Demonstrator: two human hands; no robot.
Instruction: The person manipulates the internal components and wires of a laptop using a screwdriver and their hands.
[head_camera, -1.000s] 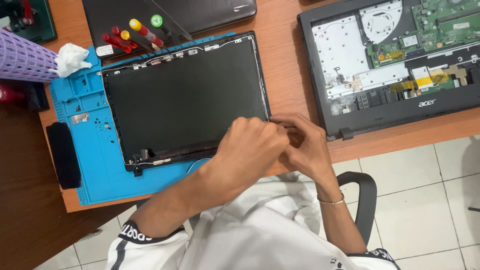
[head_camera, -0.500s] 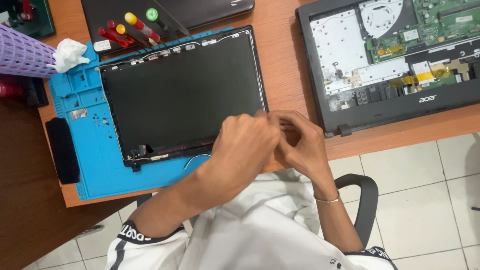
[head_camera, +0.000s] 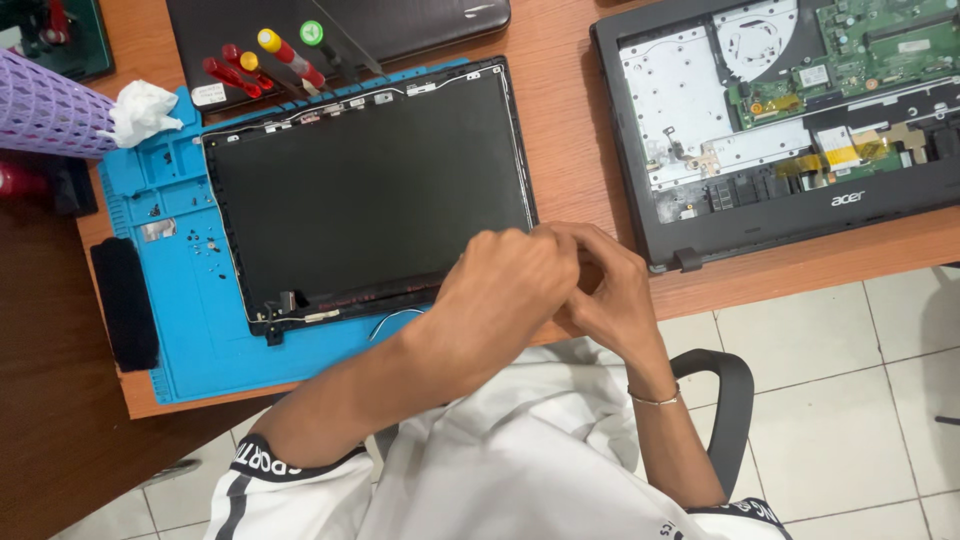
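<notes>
Far left there's a purple mesh basket (head_camera: 45, 110) lying on its side at the desk edge, with a crumpled white tissue (head_camera: 140, 110) right at its mouth. Under that a black wrist rest or pad (head_camera: 124, 302) sits on the left strip of the blue repair mat (head_camera: 190, 340), and a few tiny screws are scattered on the mat near its top corner.

On the mat lies the laptop screen panel (head_camera: 370, 195), face up, dark, with its thin frame and cable running round the edge. Just above its top left corner is a bunch of screwdrivers (head_camera: 265, 60) with red, yellow and green handles, resting on a dark laptop lid (head_camera: 400, 25).

Then the hands. The left hand (head_camera: 510, 290) is curled over the bottom right corner of the screen panel, fingers bent in tight. The right hand (head_camera: 610, 290) is pressed up against it, fingers also narrow and hooked in, touching the left one. Both sit right at that corner, at the wooden desk (head_camera: 570, 120) edge. Can't really tell if they're pinching something small between them or just gripping the panel's rim, since the left hand blocks it.

Far right is an opened laptop base (head_camera: 780, 130), its green motherboard (head_camera: 880, 50) and fan (head_camera: 755, 40) exposed. Below the desk, a black chair armrest (head_camera: 735, 400) over white floor tiles.
</notes>
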